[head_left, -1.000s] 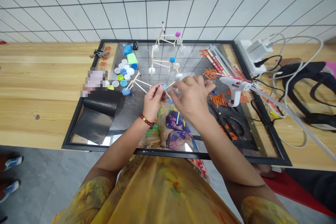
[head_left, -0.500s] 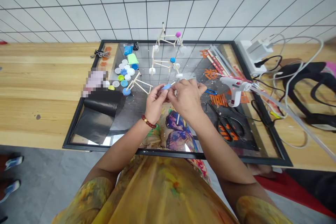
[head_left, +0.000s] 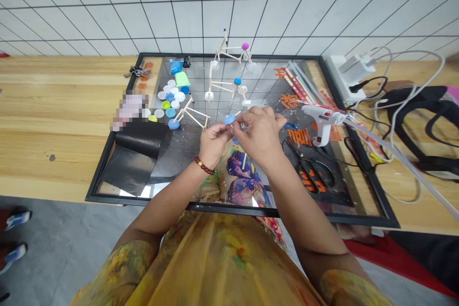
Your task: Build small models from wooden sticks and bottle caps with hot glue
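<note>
A light-blue bottle cap (head_left: 229,119) is held tilted above the glass-topped board. My left hand (head_left: 213,142), wearing a beaded bracelet, is closed with thumb and fingertips at the cap's lower edge. Fingers pinched, my right hand (head_left: 260,134) meets the cap from the right and hides what lies between its fingertips. The tip of a thin pale stick shows beside the cap. Left of my hands lies a wooden-stick frame (head_left: 193,115) with a blue cap at its end. Beyond them stand two stick frames with cap wheels, one bearing a blue ball (head_left: 237,81), the other a magenta ball (head_left: 245,46).
Loose bottle caps (head_left: 175,96) cluster at the left, near a black sheet (head_left: 134,158). At the right are a white glue gun (head_left: 324,122), black-handled scissors (head_left: 310,169), glue sticks (head_left: 299,83) and a power strip (head_left: 339,76) with trailing cables. A tiled wall rises behind.
The blue cap has turned and now stands higher out of my left fingers, showing more of its face. Both hands stay nearly in place. The view has shifted slightly.
</note>
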`<move>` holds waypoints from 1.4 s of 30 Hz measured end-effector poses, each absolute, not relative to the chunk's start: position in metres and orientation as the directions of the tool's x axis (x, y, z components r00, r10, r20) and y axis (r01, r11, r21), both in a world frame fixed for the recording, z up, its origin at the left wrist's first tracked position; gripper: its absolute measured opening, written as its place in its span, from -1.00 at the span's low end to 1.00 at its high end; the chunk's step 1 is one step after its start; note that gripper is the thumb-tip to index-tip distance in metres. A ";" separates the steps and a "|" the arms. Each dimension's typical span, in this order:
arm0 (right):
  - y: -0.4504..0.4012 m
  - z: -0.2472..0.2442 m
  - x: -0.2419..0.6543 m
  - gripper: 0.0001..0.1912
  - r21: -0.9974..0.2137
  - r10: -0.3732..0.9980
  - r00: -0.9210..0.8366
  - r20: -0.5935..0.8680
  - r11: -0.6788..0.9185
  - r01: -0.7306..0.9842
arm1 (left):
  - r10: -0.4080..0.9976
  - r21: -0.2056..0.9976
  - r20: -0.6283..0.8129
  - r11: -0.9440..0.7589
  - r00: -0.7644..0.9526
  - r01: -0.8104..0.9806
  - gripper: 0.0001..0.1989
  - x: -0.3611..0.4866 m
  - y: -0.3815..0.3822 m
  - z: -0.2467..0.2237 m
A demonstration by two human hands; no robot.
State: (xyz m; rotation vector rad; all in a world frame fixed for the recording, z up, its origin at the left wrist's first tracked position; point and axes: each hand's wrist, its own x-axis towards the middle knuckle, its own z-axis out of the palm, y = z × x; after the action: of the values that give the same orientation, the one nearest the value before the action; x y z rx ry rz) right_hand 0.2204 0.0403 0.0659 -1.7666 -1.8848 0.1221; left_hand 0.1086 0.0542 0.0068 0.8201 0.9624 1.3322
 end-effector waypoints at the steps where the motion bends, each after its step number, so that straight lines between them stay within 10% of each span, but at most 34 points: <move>1: 0.039 0.066 0.219 -0.75 -0.387 0.938 0.003 0.346 0.140 0.912 | 0.994 0.909 -0.108 0.097 -0.004 -0.406 -0.71 0.109 0.054 0.007; 18: 0.048 0.087 0.207 -0.72 -0.237 0.953 0.064 0.298 0.008 0.971 | 0.981 0.844 -0.189 0.138 -0.045 -0.519 -0.85 0.121 0.065 0.007; 23: 0.055 0.105 0.261 -0.75 -0.481 0.905 0.124 0.407 0.097 0.871 | 0.985 0.876 -0.172 0.164 0.024 -0.453 -0.83 0.105 0.063 0.014; 29: 0.096 0.081 0.293 -0.66 -0.940 0.979 -0.126 -0.159 -0.111 0.323 | 0.973 0.897 -0.198 0.227 0.114 -0.378 -0.78 0.089 0.060 0.023; 42: 0.101 0.048 0.287 -0.66 -0.919 0.690 -0.624 -0.367 -0.372 0.129 | 0.872 0.840 -0.324 0.443 0.367 -0.313 -0.66 0.079 0.060 0.030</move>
State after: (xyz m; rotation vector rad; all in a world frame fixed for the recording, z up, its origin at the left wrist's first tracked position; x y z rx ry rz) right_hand 0.2868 0.1013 0.0477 -1.0920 -1.4780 2.0538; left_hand 0.0790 0.0597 0.0302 0.7635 0.8754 0.8644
